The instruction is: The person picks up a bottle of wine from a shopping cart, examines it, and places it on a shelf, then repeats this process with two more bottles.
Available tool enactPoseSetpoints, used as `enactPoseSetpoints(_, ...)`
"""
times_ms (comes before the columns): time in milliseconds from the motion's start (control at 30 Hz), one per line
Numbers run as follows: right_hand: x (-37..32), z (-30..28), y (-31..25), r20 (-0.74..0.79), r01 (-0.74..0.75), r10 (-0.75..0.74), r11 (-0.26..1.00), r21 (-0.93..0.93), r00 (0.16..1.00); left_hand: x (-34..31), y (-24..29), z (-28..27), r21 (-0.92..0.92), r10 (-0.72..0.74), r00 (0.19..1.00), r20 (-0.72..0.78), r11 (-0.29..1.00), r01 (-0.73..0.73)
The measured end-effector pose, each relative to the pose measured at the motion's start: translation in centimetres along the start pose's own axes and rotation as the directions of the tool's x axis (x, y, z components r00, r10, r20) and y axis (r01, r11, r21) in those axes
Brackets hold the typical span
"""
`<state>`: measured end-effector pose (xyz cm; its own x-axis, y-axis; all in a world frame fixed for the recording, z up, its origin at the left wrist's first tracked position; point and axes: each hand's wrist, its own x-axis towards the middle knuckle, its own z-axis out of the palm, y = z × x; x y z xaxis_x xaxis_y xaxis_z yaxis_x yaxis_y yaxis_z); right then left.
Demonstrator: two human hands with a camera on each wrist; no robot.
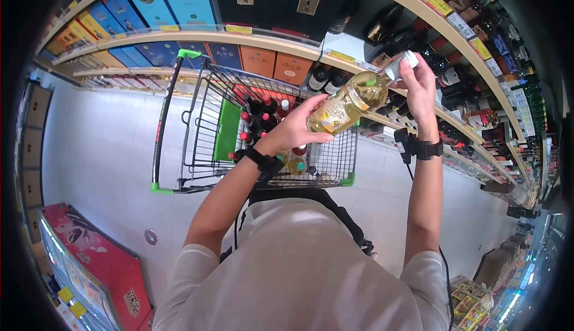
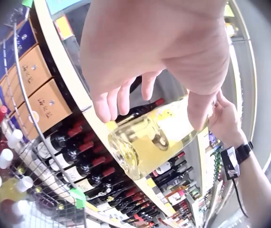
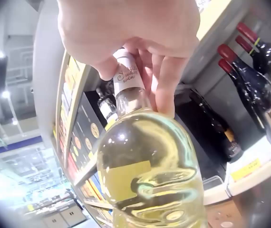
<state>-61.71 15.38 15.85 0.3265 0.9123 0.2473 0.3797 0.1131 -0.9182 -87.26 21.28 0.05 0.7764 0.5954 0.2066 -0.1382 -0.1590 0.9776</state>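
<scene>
A clear bottle of pale yellow liquid with a white neck wrap is tilted above the cart, its neck toward the upper right. The left hand holds its lower body, thumb on the near side and fingers on the far side. Up at the neck, the right hand pinches the white wrap between thumb and fingers. In the left wrist view the bottle hangs under the left hand, its base toward the lower left. The right wrist view has the right hand around the neck.
A wire shopping cart with green corners holds several bottles, many red-capped. Shelves with boxed goods and rows of wine bottles run along the far side and right. A red display case stands at lower left.
</scene>
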Motion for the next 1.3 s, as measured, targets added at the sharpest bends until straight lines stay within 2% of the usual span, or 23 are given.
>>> enactPoseSetpoints(67, 0.5, -0.3, -2.7, 0.075, 0.019, -0.026, 0.995, 0.095, 0.997, 1.4, 3.0, 0.3, -0.046, -0.057, 0.994, 0.096, 0.997, 0.062)
enactPoseSetpoints(167, 0.9, 0.2, -5.8, 0.049, 0.023, -0.03, 0.989, 0.143, 0.998, 2.0, 4.8, 0.4, 0.018, 0.022, 0.997, 0.073, 1.0, -0.023)
enactPoseSetpoints(200, 1.1, -0.3, -5.7, 0.1, 0.022, -0.034, 0.992, 0.123, 0.994, 2.0, 5.4, 0.7, 0.012, 0.05, 0.997, 0.061, 0.999, -0.051)
enactPoseSetpoints(300, -0.1, 0.7, -4.3, 0.009, 0.073, -0.075, 0.982, 0.176, 0.997, 1.6, 7.6, 1.4, 0.006, 0.066, 0.997, -0.048, 0.998, -0.065)
enactPoseSetpoints(333, -1.5, 1.2, -3.8, 0.062, 0.043, -0.055, 0.981, 0.187, 0.997, 1.4, 7.9, 1.6, -0.042, 0.054, 0.996, -0.07, 0.997, -0.057)
enactPoseSetpoints(367, -2.8, 1.9, -3.4, 0.147, -0.036, -0.005, 0.961, 0.275, 0.989, 1.2, 8.5, 1.6, -0.07, 0.038, 0.995, -0.094, 0.997, -0.044)
enactPoseSetpoints(433, -4.8, 3.1, -1.0, 0.187, -0.085, 0.047, 0.975, 0.204, 0.981, 1.2, 9.5, 1.9, -0.131, 0.008, 0.992, -0.129, 0.991, -0.025)
enactPoseSetpoints(500, -5.5, 4.7, 0.1, 0.185, 0.009, -0.065, 0.957, 0.289, 0.981, 1.2, 9.5, 2.4, -0.033, 0.029, 0.982, -0.187, 0.999, -0.036)
enactPoseSetpoints(533, -5.6, 5.1, 0.0, 0.132, -0.039, -0.008, 0.936, 0.351, 0.991, 1.0, 9.8, 2.7, 0.05, 0.04, 0.975, -0.22, 0.998, -0.029)
enactPoseSetpoints(600, -5.6, 5.5, 0.3, 0.149, -0.078, 0.004, 0.864, 0.498, 0.989, 0.5, 10.4, 3.4, 0.253, 0.08, 0.952, -0.297, 0.968, -0.003)
enactPoseSetpoints(700, -5.7, 5.7, 0.8, 0.161, -0.154, 0.067, 0.763, 0.627, 0.985, -0.2, 11.6, 4.4, 0.377, 0.007, 0.955, -0.298, 0.92, 0.111)
enactPoseSetpoints(733, -5.7, 5.5, 1.0, 0.156, -0.158, 0.075, 0.749, 0.644, 0.985, -0.3, 12.0, 4.3, 0.376, -0.063, 0.964, -0.257, 0.913, 0.16)
enactPoseSetpoints(867, -5.6, 5.0, 0.9, 0.145, -0.138, 0.06, 0.77, 0.623, 0.988, -0.4, 10.2, 3.5, 0.105, 0.015, 0.992, -0.125, 0.994, -0.001)
enactPoseSetpoints(967, -5.7, 5.1, 1.0, 0.116, -0.139, 0.087, 0.791, 0.595, 0.989, -0.8, 8.8, 3.0, -0.24, 0.003, 1.0, -0.028, 0.971, -0.009)
enactPoseSetpoints(1067, -6.0, 5.7, 0.5, 0.13, -0.131, 0.063, 0.768, 0.627, 0.989, -1.4, 7.5, 2.4, -0.359, -0.031, 1.0, 0.003, 0.933, 0.03)
enactPoseSetpoints(1167, -5.9, 6.3, 0.8, 0.126, -0.138, 0.072, 0.726, 0.673, 0.989, -1.7, 7.5, 2.1, -0.486, -0.114, 0.992, 0.06, 0.864, 0.128)
enactPoseSetpoints(1267, -5.7, 6.3, 1.6, 0.224, -0.212, 0.074, 0.69, 0.692, 0.972, -1.9, 8.1, 1.9, -0.488, -0.115, 0.993, 0.009, 0.867, 0.105)
enactPoseSetpoints(1300, -5.6, 6.3, 1.5, 0.237, -0.209, 0.063, 0.721, 0.661, 0.97, -2.0, 8.2, 2.0, -0.504, -0.092, 0.996, -0.004, 0.86, 0.077)
